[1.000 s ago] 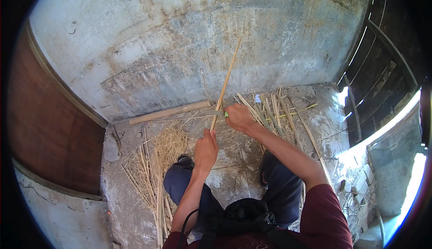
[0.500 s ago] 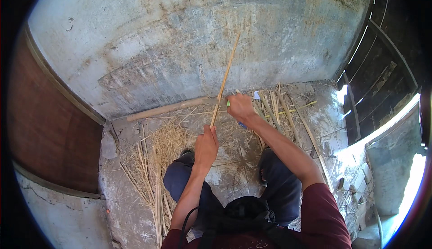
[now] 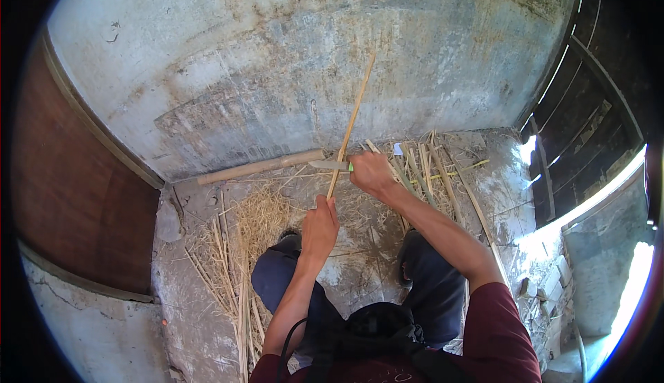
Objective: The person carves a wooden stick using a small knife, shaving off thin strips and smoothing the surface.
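My left hand (image 3: 320,229) is closed round the lower end of a long, thin bamboo strip (image 3: 355,112). The strip slants up and away to the right, its far end in front of the wall. In my right hand (image 3: 371,173) is a knife (image 3: 330,165) with a green handle, mostly hidden by the fingers. Its blade points left and crosses the strip a little beyond my left hand. Fine pale shavings (image 3: 260,215) lie heaped on the floor left of my feet.
A thick bamboo pole (image 3: 261,166) lies along the foot of the wall (image 3: 277,92). Split bamboo pieces (image 3: 443,175) are scattered at the right, and more thin strips (image 3: 242,314) lie at the left. Broken blocks (image 3: 551,285) sit near the bright gap at right.
The knife blade, blurred before, now shows plainly across the strip. My right hand has moved slightly down, while my left hand keeps its hold at nearly the same place.
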A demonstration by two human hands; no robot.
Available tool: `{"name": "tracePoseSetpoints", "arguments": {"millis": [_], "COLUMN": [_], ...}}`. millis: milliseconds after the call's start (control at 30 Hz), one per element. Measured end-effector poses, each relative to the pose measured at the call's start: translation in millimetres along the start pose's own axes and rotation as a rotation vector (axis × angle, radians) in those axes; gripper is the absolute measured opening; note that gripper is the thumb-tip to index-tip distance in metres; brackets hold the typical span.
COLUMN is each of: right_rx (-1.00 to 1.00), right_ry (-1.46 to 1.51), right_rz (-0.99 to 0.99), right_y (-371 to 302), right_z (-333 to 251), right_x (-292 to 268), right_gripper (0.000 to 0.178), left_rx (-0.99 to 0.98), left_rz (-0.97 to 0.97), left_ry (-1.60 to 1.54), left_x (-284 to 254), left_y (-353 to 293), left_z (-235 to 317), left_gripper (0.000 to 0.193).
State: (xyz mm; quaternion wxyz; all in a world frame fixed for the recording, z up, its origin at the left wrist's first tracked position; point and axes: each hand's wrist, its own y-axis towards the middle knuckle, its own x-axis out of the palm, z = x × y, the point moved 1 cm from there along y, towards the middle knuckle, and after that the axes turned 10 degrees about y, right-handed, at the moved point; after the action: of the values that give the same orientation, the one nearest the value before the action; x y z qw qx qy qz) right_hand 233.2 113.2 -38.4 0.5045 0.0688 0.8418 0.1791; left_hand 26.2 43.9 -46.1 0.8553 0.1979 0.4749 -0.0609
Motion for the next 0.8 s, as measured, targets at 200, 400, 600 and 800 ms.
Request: {"name": "tracePoseSetpoints", "arguments": {"millis": [200, 400, 600, 800], "right_rx": [-0.056, -0.114, 0.59, 0.386], "right_ry": [-0.063, -0.06, -0.002, -0.079], "right_rz": [-0.036, 0.013, 0.316, 0.184], "right_y": [-0.2, 8.1, 36.5, 7.2], "right_z": [5.8, 16.6, 126.4, 118.2], "right_x": [-7.6, -3.4, -68.5, -46.4], "right_gripper": [0.017, 0.018, 0.021, 0.021], "left_rx": [0.01, 0.021, 0.016, 0.027], "left_rz": [0.023, -0.021, -0.086, -0.129], "left_ry": [0.042, 0.045, 0.051, -0.069], "left_x": [2.4, 0.4, -8.4, -0.3], "left_y": [-4.1, -5.3, -28.8, -16.8], "left_z": [2.7, 2.7, 13.8, 12.3], "left_gripper": [0.027, 0.029, 0.028, 0.026]}}
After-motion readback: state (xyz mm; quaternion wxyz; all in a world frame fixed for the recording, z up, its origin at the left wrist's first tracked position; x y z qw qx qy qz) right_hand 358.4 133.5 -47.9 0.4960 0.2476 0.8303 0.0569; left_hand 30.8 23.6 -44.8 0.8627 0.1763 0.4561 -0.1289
